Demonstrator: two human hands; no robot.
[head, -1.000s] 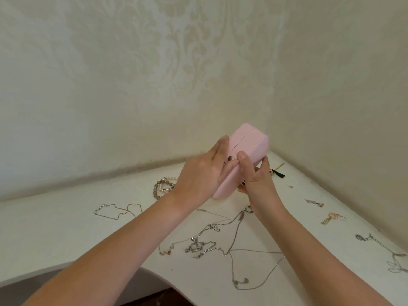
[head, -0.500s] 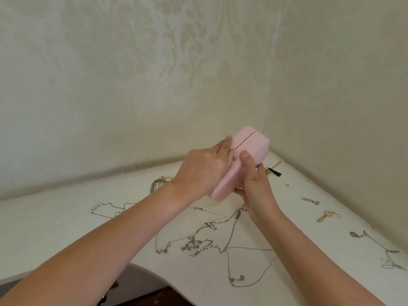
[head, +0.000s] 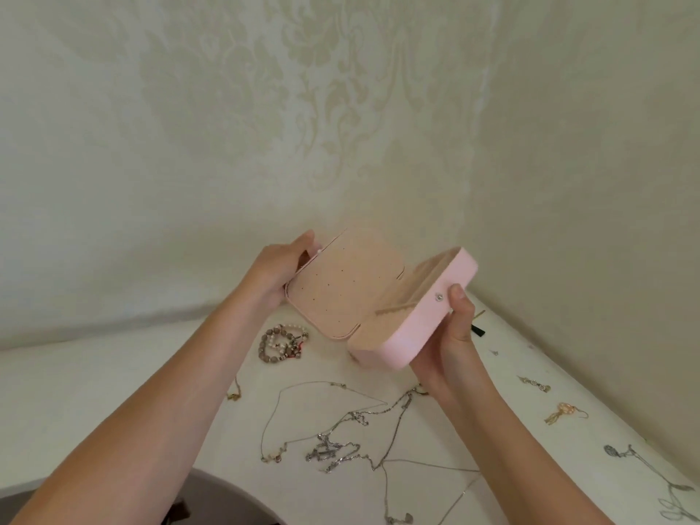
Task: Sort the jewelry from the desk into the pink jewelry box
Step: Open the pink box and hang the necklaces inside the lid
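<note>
silver necklace point(head: 610, 450) clipped at right, thin chain point(head: 396, 520) (at bottom)

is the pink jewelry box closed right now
No, the pink jewelry box is spread open between the left hand and the right hand, with its beige lining showing.

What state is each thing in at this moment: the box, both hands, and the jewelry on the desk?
Pink hinged jewelry box: open, held above the white desk.
Left hand: grips the box's perforated half.
Right hand: grips the compartment half, thumb beside its snap.
Beaded bracelets: heaped on the desk.
Thin silver chain necklaces: tangled, lying on the desk.
Gold tassel earring: loose on the desk, right side.
</note>
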